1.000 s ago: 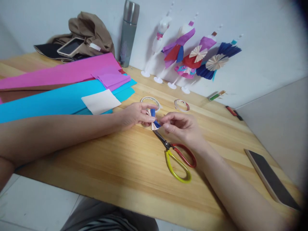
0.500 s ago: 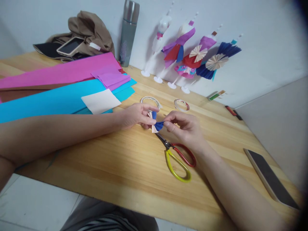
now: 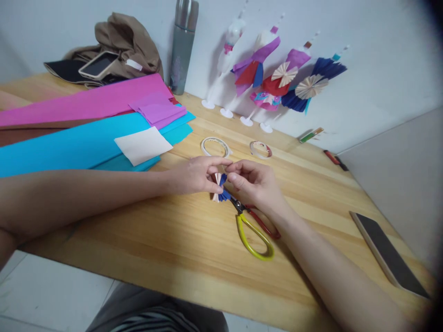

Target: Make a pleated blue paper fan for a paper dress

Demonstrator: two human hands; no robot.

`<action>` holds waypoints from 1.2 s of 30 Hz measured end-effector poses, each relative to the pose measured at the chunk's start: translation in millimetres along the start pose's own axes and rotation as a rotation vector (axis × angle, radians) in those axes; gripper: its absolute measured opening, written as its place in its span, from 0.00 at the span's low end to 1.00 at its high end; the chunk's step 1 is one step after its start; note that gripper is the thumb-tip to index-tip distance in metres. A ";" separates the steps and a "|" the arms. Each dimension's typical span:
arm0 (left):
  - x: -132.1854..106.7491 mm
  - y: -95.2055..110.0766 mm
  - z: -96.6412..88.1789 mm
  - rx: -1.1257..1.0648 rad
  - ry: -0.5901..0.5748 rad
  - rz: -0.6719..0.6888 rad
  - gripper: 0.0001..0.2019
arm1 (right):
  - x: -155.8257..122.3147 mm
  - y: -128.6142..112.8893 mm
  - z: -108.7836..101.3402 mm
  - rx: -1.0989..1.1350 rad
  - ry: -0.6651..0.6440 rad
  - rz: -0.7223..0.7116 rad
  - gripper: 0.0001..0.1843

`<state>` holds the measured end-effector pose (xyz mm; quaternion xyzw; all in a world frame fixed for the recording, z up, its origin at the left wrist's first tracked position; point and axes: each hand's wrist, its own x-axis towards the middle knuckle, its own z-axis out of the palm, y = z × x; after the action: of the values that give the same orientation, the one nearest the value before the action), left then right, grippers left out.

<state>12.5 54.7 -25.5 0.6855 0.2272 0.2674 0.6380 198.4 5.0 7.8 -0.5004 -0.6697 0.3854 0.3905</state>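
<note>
A small pleated paper fan, dark blue and pale beige, is pinched between both hands just above the wooden table. My left hand grips it from the left with thumb and forefinger. My right hand closes on its right side, fingers curled. Scissors with a red and a yellow handle lie right under my right wrist, blades pointing at the fan.
Long pink, cyan and purple paper sheets lie at the left, a white square on top. Two tape rolls, several dressed mannequin figures, a steel flask, a phone at the right edge, a brown garment with another phone.
Both hands have drawn slightly nearer to me and closer together with the fan. The blue half, spread sideways half a second ago, is now folded tight between the fingers.
</note>
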 end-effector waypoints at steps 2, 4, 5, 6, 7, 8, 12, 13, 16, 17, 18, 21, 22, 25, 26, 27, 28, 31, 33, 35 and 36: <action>-3.6 3.3 4.6 0.060 0.045 0.006 0.38 | -0.8 2.5 2.6 -0.005 -0.027 0.033 0.14; -5.4 5.3 7.6 0.072 0.073 0.001 0.39 | -1.2 2.8 3.3 -0.003 -0.049 0.052 0.14; -5.5 5.5 8.2 0.064 0.081 -0.001 0.40 | -1.3 2.2 3.1 0.002 -0.052 0.060 0.14; -5.2 5.4 8.3 0.049 0.089 0.000 0.40 | -1.2 1.3 2.8 0.008 -0.053 0.071 0.14; -4.6 4.9 7.7 0.031 0.103 -0.001 0.40 | -1.0 0.4 2.3 0.017 -0.050 0.083 0.14; -3.7 4.5 6.7 0.013 0.127 -0.006 0.39 | -0.6 -0.5 1.9 0.027 -0.041 0.096 0.15; 0.7 4.5 1.1 -0.085 0.225 -0.080 0.38 | 2.0 -0.7 0.6 0.040 0.002 0.108 0.17; 1.6 4.9 0.0 -0.119 0.238 -0.099 0.39 | 2.7 -0.2 0.4 0.035 0.011 0.098 0.17; 3.5 6.3 -1.5 -0.213 0.273 -0.106 0.41 | 3.7 1.0 0.7 0.037 0.021 0.081 0.18; 3.8 6.7 -1.4 -0.237 0.286 -0.101 0.40 | 3.6 1.1 0.9 0.048 0.019 0.091 0.18; 4.1 7.2 -1.1 -0.258 0.297 -0.097 0.40 | 3.4 1.0 0.8 0.060 0.017 0.104 0.18; 4.4 8.8 0.3 -0.289 0.318 -0.098 0.38 | 2.7 0.5 -1.0 0.079 0.014 0.121 0.19; 4.4 9.4 0.7 -0.289 0.320 -0.100 0.38 | 2.5 0.5 -2.2 0.078 0.020 0.112 0.18; 4.4 11.5 1.7 -0.292 0.329 -0.107 0.37 | 2.3 1.3 -5.2 0.050 0.028 0.059 0.17; 4.2 12.3 2.0 -0.297 0.331 -0.111 0.37 | 2.1 1.6 -5.5 0.032 0.023 0.049 0.16; 4.0 13.1 2.2 -0.302 0.335 -0.114 0.36 | 1.8 1.7 -5.3 0.010 0.012 0.048 0.14; 3.7 13.8 2.5 -0.304 0.338 -0.117 0.36 | 1.4 1.7 -4.7 -0.013 0.002 0.054 0.14; 3.3 13.8 3.0 -0.292 0.334 -0.133 0.36 | 0.4 0.8 -2.5 -0.073 0.003 0.089 0.14; 3.6 11.5 3.0 -0.286 0.319 -0.144 0.36 | 0.6 0.0 -2.5 -0.085 0.045 0.081 0.16; 4.3 8.1 2.5 -0.283 0.297 -0.150 0.36 | 1.4 -0.6 -4.0 -0.087 0.087 0.062 0.16; 4.7 6.4 2.0 -0.282 0.288 -0.148 0.35 | 1.8 -0.8 -5.0 -0.090 0.094 0.055 0.16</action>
<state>17.1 55.7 -18.8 0.5256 0.3261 0.3444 0.7063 202.4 7.3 10.8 -0.5532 -0.6533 0.3415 0.3880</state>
